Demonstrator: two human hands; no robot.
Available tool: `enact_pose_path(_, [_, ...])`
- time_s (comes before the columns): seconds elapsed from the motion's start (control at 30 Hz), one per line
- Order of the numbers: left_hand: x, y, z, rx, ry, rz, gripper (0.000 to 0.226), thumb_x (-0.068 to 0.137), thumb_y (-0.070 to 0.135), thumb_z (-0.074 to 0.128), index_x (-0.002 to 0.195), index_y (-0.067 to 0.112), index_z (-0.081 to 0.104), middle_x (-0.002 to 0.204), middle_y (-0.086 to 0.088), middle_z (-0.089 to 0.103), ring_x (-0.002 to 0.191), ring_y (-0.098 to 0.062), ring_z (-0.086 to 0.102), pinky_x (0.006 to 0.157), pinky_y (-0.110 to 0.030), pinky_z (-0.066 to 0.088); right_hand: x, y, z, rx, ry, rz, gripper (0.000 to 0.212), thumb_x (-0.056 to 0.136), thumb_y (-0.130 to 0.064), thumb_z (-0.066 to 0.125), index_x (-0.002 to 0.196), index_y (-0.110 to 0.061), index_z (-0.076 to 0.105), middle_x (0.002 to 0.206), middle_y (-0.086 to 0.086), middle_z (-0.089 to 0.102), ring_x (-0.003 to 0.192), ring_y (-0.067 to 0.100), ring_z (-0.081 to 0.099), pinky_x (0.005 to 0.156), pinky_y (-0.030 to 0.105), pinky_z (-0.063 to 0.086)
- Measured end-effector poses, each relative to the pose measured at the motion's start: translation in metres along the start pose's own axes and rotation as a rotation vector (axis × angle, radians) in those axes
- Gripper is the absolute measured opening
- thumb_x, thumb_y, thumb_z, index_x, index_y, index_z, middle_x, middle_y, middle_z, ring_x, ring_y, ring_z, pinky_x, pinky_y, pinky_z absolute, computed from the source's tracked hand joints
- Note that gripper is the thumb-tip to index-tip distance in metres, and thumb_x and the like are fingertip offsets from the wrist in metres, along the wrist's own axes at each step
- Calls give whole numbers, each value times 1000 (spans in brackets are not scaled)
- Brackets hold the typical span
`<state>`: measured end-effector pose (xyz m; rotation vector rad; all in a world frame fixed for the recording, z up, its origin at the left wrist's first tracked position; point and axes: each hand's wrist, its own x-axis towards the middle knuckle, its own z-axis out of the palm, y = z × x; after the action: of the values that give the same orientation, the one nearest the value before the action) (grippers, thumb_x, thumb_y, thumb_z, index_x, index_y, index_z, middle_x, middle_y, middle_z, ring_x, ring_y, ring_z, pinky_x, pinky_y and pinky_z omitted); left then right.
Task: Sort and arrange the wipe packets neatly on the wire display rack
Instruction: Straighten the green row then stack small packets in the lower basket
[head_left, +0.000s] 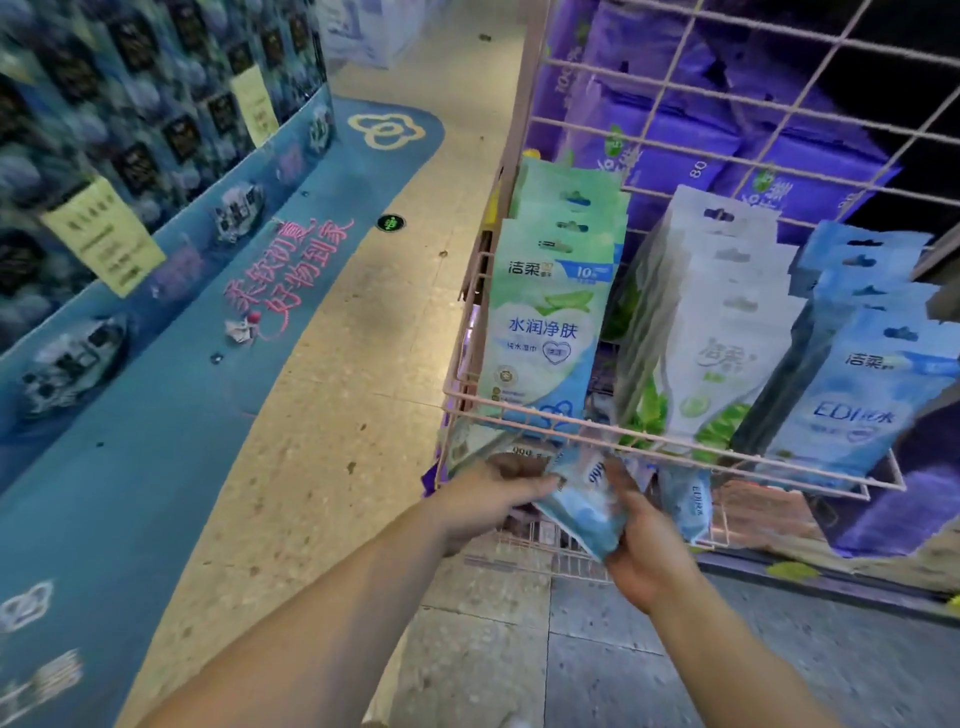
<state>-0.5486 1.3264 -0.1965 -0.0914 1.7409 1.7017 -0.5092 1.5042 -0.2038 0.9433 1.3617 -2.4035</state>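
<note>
Both hands low, just under the pink wire rack (571, 415). Left hand (488, 499) and right hand (649, 545) pinching one blue packet (582, 504) between them, long side tilted up toward the rack. Right hand nearer the blue row (852, 374). Probably needs lifting up and right to join that row, past the green row (545, 322) and the white row (717, 332).

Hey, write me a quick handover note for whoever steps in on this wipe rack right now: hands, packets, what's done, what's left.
Left hand and right hand both grip one light-blue packet below the upper basket's front rail.
Done: upper basket holds three upright rows: green packets, white packets, blue packets.
Left: place the held packet, probably with the blue row; another blue packet sits in the lower basket, unsorted.
</note>
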Motion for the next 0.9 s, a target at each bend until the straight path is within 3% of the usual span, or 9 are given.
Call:
enact_pose_path(0.1, [21, -6, -30, 124, 229, 92, 33, 75, 23, 75, 105, 11, 67, 107, -11, 72, 94, -26, 70, 80, -40, 58, 3, -2, -24, 154, 49, -22, 50, 83, -30, 71, 127, -11, 58, 126, 21, 64, 108, 43, 65, 87, 60, 53])
enact_pose_path(0.2, [42, -4, -34, 776, 407, 75, 41, 77, 44, 67, 101, 11, 67, 97, -9, 70, 91, -27, 66, 78, -30, 51, 0, -3, -36, 130, 117, -25, 76, 60, -34, 89, 126, -10, 59, 123, 21, 66, 108, 45, 64, 91, 58, 52])
enact_pose_path(0.27, [57, -1, -19, 1029, 410, 109, 47, 85, 50, 54, 111, 13, 66, 112, -11, 68, 104, -29, 62, 85, -32, 47, -2, -1, -40, 100, 192, -41, 94, 46, -40, 95, 128, -15, 57, 124, 16, 67, 109, 43, 64, 96, 61, 48])
enact_pose_path(0.37, [73, -2, -5, 965, 478, 240, 50, 91, 40, 50, 137, 18, 47, 143, -8, 51, 130, -28, 46, 105, -33, 34, -10, 1, -37, -50, 250, -46, 77, 63, -41, 87, 129, -20, 55, 120, 7, 70, 105, 32, 69, 88, 52, 55])
enact_pose_path(0.5, [80, -8, -14, 998, 533, 123, 44, 96, 32, 45, 134, 13, 49, 138, -13, 55, 123, -33, 52, 98, -38, 41, -19, 2, -34, -107, 230, -12, 48, 86, -26, 69, 130, -16, 54, 112, 9, 73, 97, 28, 72, 84, 45, 58])
enact_pose_path(0.6, [64, -2, -21, 1061, 298, 235, 39, 96, 27, 44, 129, 9, 53, 128, -17, 60, 117, -32, 55, 94, -35, 41, -21, 4, -30, -140, 239, -17, 45, 86, -25, 69, 128, -20, 54, 111, 7, 73, 97, 27, 71, 87, 45, 56])
enact_pose_path(0.73, [33, 4, -35, 517, 147, 274, 22, 93, 20, 55, 111, 11, 62, 104, -11, 67, 100, -22, 59, 90, -31, 46, -17, 7, -10, -216, 234, -4, 63, 71, -39, 80, 126, -24, 52, 118, 3, 70, 103, 25, 68, 95, 48, 52])
enact_pose_path(0.8, [16, 3, -38, 1, 298, 287, 19, 92, 2, 55, 106, 13, 58, 99, -3, 66, 95, -19, 60, 85, -27, 50, -13, 8, 1, -242, 217, 13, 68, 63, -42, 85, 120, -18, 57, 115, 4, 71, 104, 25, 67, 100, 48, 49])
enact_pose_path(0.9, [-7, -1, -53, -546, 537, 257, 12, 96, 11, 50, 100, 21, 56, 102, -5, 66, 92, -21, 64, 82, -35, 51, -6, 8, 21, -185, 179, 48, 52, 74, -26, 80, 120, -11, 59, 110, 9, 72, 101, 28, 68, 95, 47, 51])
